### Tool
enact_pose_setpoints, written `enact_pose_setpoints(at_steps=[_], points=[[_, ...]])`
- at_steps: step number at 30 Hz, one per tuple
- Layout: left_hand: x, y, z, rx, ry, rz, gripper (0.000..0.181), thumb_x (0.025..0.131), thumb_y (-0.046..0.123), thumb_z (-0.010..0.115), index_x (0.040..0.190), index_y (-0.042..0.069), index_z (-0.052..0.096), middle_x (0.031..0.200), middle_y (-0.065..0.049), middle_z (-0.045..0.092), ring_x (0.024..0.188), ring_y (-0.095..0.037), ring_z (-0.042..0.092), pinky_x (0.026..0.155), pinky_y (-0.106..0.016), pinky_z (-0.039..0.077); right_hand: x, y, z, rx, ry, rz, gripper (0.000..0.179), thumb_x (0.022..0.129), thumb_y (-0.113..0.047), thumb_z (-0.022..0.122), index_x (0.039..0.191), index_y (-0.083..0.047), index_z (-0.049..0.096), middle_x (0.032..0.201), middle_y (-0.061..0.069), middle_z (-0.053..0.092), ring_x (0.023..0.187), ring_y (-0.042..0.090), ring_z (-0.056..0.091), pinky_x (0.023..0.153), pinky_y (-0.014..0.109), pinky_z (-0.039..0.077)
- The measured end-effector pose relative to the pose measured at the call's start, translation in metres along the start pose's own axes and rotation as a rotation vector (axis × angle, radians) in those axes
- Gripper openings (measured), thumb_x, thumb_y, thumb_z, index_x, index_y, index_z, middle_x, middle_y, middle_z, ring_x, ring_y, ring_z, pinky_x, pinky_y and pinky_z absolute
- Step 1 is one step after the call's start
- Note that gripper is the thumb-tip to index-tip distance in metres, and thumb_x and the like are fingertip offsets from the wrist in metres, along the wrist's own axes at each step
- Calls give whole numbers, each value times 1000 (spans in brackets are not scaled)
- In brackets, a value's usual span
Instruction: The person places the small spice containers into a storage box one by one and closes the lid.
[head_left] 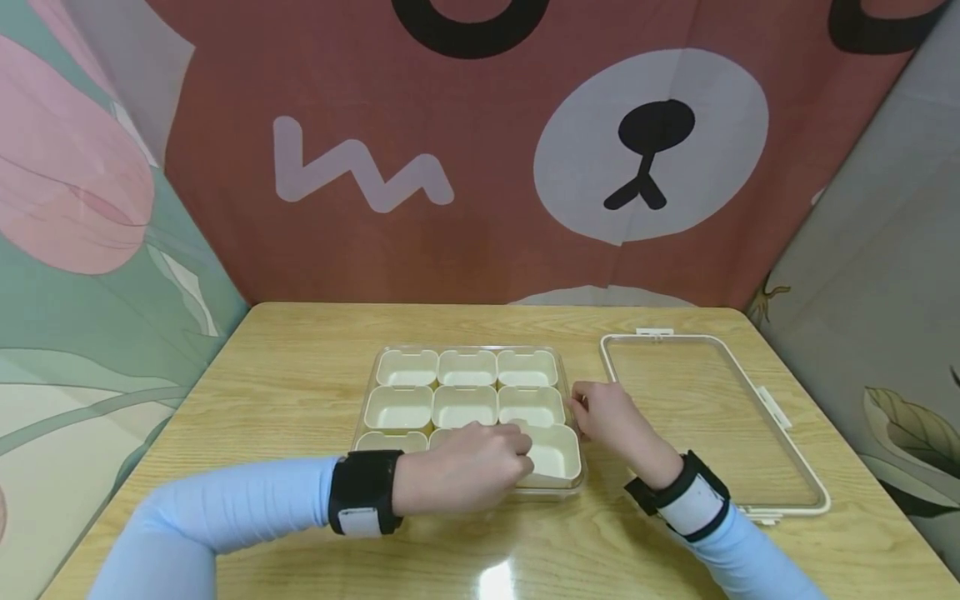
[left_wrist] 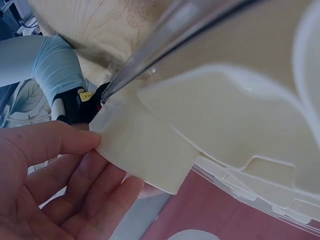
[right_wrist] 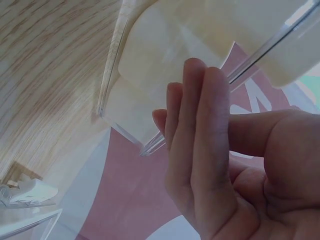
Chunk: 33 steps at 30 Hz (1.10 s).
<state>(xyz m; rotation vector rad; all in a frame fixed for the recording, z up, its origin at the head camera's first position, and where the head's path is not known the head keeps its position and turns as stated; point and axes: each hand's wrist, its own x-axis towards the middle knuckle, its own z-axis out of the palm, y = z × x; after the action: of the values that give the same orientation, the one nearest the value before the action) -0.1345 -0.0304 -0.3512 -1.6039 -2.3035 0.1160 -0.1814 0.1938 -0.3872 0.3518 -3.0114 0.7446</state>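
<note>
At the box's front right, my left hand [head_left: 472, 468] pinches the rim of a cream cup [head_left: 557, 454]. The left wrist view shows the thumb on one side of this cup's wall and fingertips on the other. Several matching cups sit in rows inside a clear plastic box [head_left: 374, 367]; my left hand hides part of the front row. Beside the box's right wall is my right hand [head_left: 617, 421]. Its fingers look fairly straight and close together in the right wrist view, against or very near the clear wall; contact is partly hidden.
A clear lid [head_left: 697, 417] with a white frame and clips lies flat on the wooden table [head_left: 300, 358], right of the box. Printed cloth [head_left: 465, 250] hangs behind the table's back edge and along both sides.
</note>
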Motion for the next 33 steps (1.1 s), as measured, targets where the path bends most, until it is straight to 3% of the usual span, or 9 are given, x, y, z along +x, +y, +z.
enact_pose_setpoints(at_steps=[9,22,33], points=[[6,-2,0,-7,-45,42,19,71,3,60,68,21,63,68,7,51,61,-8,47,43,-20,40,1,2,3,-17,-2,-11,22,91,-8,58,69,-7,56,52,-2,55,43,6,51,41,21,40],[18,-2,0,-32,-111,103,23,72,2,63,61,22,56,65,7,53,60,-6,49,47,-21,41,1,2,2,1,17,-22,22,91,-7,58,69,-7,55,53,-1,55,42,4,53,40,19,42],[25,-2,-5,-71,-204,83,24,79,2,62,64,21,57,63,10,55,56,-4,49,46,-19,40,-1,1,1,1,17,-37,21,90,-6,58,69,-6,55,53,-1,55,42,4,53,40,19,42]])
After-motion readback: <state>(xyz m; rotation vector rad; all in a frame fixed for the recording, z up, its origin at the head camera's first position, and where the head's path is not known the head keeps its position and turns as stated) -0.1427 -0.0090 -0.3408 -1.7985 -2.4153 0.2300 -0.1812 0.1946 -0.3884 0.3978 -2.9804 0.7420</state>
